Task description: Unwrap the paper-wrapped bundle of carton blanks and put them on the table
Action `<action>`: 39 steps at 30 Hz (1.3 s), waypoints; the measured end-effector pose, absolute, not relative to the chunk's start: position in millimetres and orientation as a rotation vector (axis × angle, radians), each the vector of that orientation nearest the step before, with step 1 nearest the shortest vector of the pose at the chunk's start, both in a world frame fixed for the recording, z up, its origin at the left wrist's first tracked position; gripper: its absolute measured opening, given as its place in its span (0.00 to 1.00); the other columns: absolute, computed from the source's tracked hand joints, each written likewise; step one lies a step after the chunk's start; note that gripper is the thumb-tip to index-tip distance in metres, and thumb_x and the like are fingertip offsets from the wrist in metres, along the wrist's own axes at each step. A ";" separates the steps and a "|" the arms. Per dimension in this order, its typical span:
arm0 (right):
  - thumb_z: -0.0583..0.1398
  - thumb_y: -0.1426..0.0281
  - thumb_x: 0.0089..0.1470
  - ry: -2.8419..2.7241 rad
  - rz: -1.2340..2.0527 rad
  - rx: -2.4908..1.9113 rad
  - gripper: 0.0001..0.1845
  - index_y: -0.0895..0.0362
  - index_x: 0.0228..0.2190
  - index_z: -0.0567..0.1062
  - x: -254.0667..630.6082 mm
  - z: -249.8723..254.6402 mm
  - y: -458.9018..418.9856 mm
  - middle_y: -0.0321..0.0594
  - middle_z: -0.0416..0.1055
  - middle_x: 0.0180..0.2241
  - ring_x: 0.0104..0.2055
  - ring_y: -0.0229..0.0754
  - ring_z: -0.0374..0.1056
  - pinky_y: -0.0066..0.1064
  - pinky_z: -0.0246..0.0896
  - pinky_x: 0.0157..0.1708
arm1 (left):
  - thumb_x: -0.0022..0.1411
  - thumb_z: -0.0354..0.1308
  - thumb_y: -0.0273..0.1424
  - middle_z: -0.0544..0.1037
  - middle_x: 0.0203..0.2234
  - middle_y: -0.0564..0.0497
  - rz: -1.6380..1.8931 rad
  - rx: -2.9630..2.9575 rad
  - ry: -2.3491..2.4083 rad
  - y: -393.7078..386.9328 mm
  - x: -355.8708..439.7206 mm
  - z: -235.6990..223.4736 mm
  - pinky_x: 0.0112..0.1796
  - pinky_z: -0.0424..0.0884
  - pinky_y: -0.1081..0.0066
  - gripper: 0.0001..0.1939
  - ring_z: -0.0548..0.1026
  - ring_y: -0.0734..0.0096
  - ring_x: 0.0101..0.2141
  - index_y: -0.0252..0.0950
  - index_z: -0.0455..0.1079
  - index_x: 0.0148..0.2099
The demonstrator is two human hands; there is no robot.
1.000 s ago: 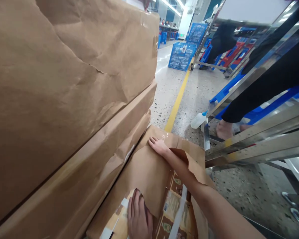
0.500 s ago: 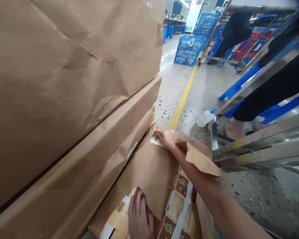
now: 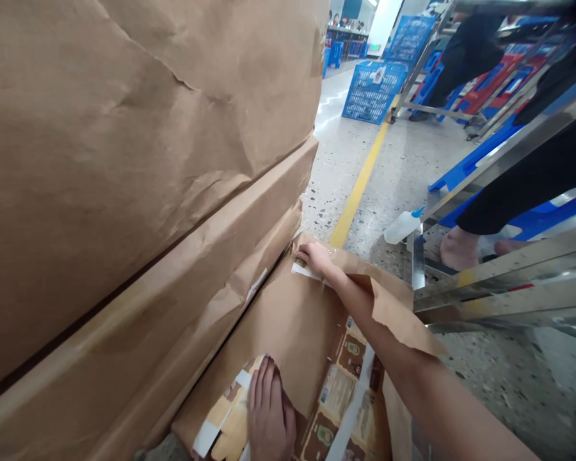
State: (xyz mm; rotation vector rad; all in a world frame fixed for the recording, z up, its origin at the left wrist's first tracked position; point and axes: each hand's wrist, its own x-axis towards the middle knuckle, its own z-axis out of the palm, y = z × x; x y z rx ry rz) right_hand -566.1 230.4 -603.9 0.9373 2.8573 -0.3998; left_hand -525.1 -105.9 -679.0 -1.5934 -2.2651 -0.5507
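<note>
A low bundle wrapped in torn brown paper [image 3: 292, 326] lies on the floor in front of me. Printed brown cartons [image 3: 338, 390] with a white strap show through the tear. My left hand [image 3: 269, 416] lies flat on the near end, fingers together, pressing the torn paper edge. My right hand [image 3: 314, 258] reaches to the far corner, its fingers curled over the paper edge at a strip of white tape [image 3: 304, 271].
Tall paper-wrapped stacks [image 3: 139, 141] rise close on the left. A steel table frame [image 3: 499, 282] stands on the right, with a person's bare foot [image 3: 456, 250] and a white squeeze bottle [image 3: 403, 226] beside it. Blue crates [image 3: 374, 89] and a yellow floor line [image 3: 360, 186] lie beyond.
My right hand went from flat on the far paper to curled round the corner edge at the white tape. The left hand stayed put. My view shifted slightly.
</note>
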 end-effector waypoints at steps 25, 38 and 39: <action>0.58 0.62 0.61 2.857 -0.327 0.952 0.17 0.56 0.49 0.70 -564.5 -605.9 222.0 0.44 0.69 0.51 0.48 0.46 0.69 0.45 0.66 0.47 | 0.55 0.45 0.20 0.67 0.51 0.33 -0.505 -1.553 -2.269 -104.0 -524.8 -678.3 0.57 0.53 0.58 0.23 0.61 0.55 0.56 0.22 0.60 0.54; 0.58 0.63 0.60 2.525 -0.393 1.263 0.15 0.58 0.45 0.72 -455.1 -589.0 193.1 0.43 0.72 0.46 0.45 0.44 0.71 0.42 0.68 0.44 | 0.62 0.46 0.24 0.67 0.52 0.38 -0.607 -1.505 -2.252 -102.6 -526.3 -685.8 0.51 0.66 0.53 0.18 0.67 0.57 0.53 0.28 0.60 0.54; 0.58 0.63 0.60 2.540 -0.445 1.245 0.13 0.58 0.44 0.73 -449.6 -587.7 196.1 0.42 0.73 0.45 0.44 0.43 0.71 0.41 0.69 0.44 | 0.63 0.46 0.25 0.67 0.53 0.39 -0.619 -1.504 -2.254 -102.7 -526.4 -686.6 0.51 0.66 0.52 0.17 0.67 0.57 0.53 0.29 0.60 0.54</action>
